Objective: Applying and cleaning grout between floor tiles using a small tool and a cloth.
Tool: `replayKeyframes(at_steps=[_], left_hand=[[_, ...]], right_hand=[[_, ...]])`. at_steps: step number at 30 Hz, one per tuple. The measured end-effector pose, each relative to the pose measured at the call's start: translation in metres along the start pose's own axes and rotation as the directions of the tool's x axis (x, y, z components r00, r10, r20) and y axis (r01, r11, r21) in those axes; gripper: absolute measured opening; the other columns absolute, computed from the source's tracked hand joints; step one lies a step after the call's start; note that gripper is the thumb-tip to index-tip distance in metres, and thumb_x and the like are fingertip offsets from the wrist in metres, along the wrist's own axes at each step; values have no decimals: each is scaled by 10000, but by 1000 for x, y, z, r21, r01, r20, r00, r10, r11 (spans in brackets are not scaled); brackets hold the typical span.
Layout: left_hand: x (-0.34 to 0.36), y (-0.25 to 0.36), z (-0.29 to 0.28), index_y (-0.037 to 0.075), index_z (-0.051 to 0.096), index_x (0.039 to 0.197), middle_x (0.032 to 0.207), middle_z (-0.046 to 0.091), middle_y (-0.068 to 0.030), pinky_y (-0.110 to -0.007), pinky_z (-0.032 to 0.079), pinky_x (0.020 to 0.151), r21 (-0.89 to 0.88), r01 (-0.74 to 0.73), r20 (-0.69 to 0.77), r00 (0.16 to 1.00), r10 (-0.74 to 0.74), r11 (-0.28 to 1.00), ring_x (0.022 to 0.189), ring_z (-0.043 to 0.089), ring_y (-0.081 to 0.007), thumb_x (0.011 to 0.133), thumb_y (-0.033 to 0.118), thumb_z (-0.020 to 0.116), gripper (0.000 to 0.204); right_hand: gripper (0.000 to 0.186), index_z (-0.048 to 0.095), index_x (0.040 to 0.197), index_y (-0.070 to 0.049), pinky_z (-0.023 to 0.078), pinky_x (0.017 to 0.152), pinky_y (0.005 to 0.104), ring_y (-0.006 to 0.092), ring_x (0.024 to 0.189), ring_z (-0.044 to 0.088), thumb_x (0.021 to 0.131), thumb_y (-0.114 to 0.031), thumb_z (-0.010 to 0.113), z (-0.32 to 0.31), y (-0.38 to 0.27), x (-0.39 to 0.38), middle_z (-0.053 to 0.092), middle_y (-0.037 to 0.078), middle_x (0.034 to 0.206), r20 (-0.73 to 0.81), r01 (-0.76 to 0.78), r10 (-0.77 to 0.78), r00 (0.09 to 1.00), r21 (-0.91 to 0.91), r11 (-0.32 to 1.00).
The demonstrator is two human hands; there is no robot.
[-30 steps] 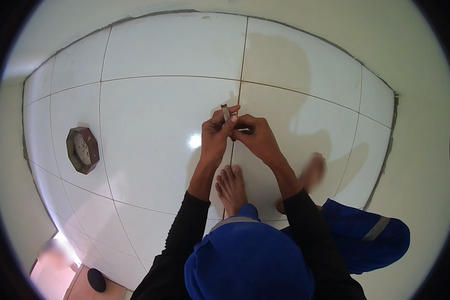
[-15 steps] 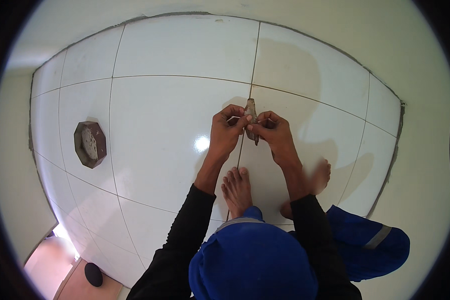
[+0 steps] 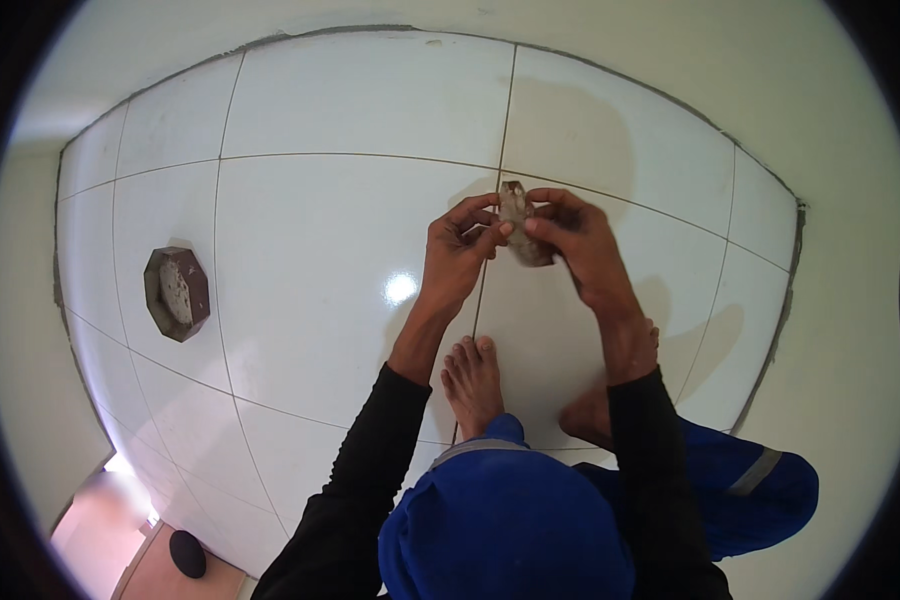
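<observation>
I have the grimy grey-brown piece (image 3: 513, 207) up in front of me, over the white tiled floor (image 3: 330, 230) and beyond my bare foot (image 3: 473, 382). My left hand (image 3: 458, 245) pinches its left edge between thumb and fingers; my right hand (image 3: 582, 245) grips the opposite side likewise. It looks light enough for fingertips. I can't tell whether it is stiff or soft, as its near end blurs. The crusted surface may be gritty rather than slippery, perhaps crumbly, so the long edges seem the best hold.
</observation>
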State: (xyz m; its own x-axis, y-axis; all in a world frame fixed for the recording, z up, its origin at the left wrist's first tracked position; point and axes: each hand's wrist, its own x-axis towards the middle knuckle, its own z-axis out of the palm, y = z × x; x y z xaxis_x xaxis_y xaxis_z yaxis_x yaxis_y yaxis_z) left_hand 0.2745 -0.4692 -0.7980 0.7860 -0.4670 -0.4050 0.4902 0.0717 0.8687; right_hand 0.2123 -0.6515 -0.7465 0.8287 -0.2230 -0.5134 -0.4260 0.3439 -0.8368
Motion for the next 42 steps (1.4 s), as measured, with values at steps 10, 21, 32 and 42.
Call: replayKeyframes(at_steps=[10, 21, 32, 42], left_hand=[[9, 5, -48, 50, 754, 1283, 977, 737, 4, -292, 571, 813, 559, -178, -255, 892, 373, 810, 907, 676, -109, 1024, 108, 748, 265], [11, -14, -203, 224, 490, 1618, 1707, 353, -165, -631, 204, 1255, 950, 310, -251, 714, 654, 26, 1602, 289, -373, 1100, 480, 580, 584], [15, -3, -208, 221, 531, 1598, 1675, 427, -139, -580, 238, 1265, 973, 231, -181, 713, 677, 17, 1576, 360, -353, 1102, 445, 576, 546], [13, -2, -207, 210, 550, 1579, 1683, 424, -130, -573, 227, 1270, 970, 240, -208, 716, 667, 45, 1582, 354, -353, 1088, 447, 595, 548]], right_hand=[[175, 720, 1136, -27, 549, 710, 356, 250, 757, 693, 962, -8, 733, -66, 13, 30, 753, 77, 924, -80, 207, -665, 743, -917, 341], [609, 651, 1469, -21, 387, 1264, 502, 380, 1499, 514, 879, 102, 561, -79, 82, 56, 627, 150, 1551, 284, 353, -615, 736, -936, -11], [689, 614, 1540, -91, 351, 1269, 592, 352, 1536, 478, 874, 80, 572, -121, 58, 41, 510, 59, 1689, 389, 326, -410, 825, -920, -218], [675, 627, 1526, -124, 308, 1294, 596, 331, 1560, 443, 881, 68, 582, -158, 31, 32, 483, 11, 1711, 459, 358, -288, 841, -870, -340]])
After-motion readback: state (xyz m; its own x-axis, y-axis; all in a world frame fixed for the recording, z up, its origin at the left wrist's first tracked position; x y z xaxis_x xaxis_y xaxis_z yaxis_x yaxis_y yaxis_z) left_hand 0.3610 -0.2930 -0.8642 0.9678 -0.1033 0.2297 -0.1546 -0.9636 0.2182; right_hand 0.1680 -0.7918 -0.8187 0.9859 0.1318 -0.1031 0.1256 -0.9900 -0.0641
